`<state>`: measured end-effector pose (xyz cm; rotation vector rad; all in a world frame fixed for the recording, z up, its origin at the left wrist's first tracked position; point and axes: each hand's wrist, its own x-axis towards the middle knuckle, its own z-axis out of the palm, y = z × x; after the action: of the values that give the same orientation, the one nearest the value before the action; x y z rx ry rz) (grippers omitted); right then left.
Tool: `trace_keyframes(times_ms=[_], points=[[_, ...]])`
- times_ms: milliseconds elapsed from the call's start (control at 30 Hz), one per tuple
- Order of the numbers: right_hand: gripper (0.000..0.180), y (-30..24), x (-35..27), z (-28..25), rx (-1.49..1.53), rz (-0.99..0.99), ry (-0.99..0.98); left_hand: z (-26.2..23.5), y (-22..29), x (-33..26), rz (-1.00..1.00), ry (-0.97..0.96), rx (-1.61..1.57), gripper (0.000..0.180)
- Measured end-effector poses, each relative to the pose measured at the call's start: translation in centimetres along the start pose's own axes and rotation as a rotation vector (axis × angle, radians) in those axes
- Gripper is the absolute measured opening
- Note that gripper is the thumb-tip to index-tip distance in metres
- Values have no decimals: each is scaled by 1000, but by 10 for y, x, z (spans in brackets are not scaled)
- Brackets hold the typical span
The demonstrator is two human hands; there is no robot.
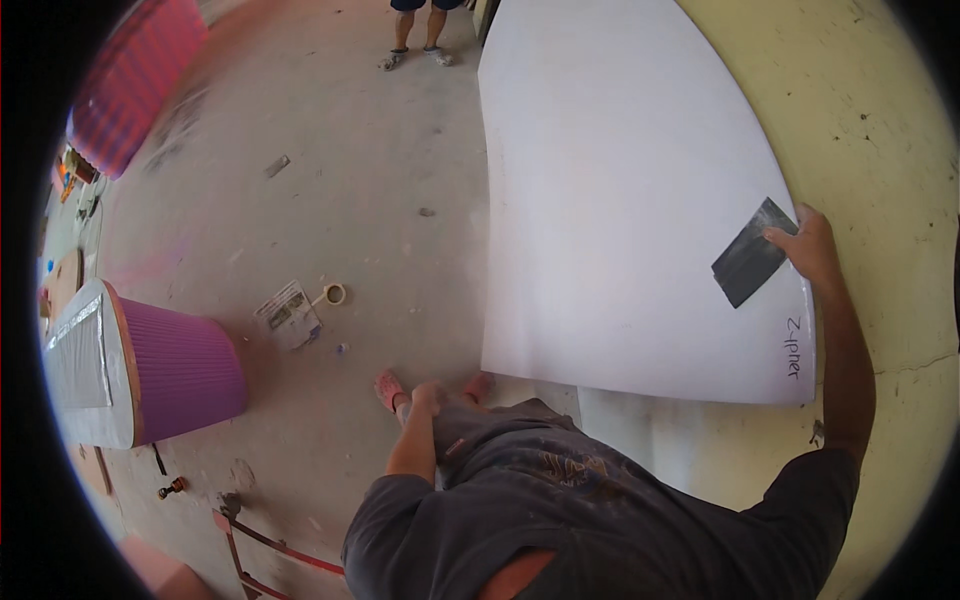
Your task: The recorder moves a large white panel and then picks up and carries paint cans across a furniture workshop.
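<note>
My right hand [812, 248] grips the corner of a dark grey sandpaper sheet [748, 262], thumb on top. The sheet lies against a large white panel [620, 190], close to its right edge. That panel is smooth, curves along its right side and carries dark handwriting near the lower right corner. My left hand [427, 397] hangs low in front of my shorts, well away from the panel. Its fingers are too small and hidden to make out.
A ribbed purple tub-shaped piece [190, 365] with a pale, taped end stands at left. On the concrete floor lie a tape roll [335, 294], newspaper [290, 315] and a red metal frame [280, 548]. Another person's legs [418, 30] show far ahead; a yellowish wall [890, 200] rises at right.
</note>
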<state>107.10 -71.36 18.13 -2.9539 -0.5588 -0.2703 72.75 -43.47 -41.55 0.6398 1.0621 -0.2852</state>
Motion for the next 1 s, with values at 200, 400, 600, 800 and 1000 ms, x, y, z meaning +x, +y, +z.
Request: trace_keyframes(times_ms=[200,400,600,800,1000], points=[[32,22,22,15,-22,-129,21,-121,-60,92,544,-65,511,8],[35,42,22,21,-56,-71,16,-27,42,-19,18,168,-197,8],[39,57,20,33,-146,-29,6,-48,49,-4,-120,185,44,7],[44,28,11,16,-140,230,-56,-48,88,-27,-215,278,123,14],[35,66,-4,35,-66,301,159,-35,161,-13,-137,288,311,19]])
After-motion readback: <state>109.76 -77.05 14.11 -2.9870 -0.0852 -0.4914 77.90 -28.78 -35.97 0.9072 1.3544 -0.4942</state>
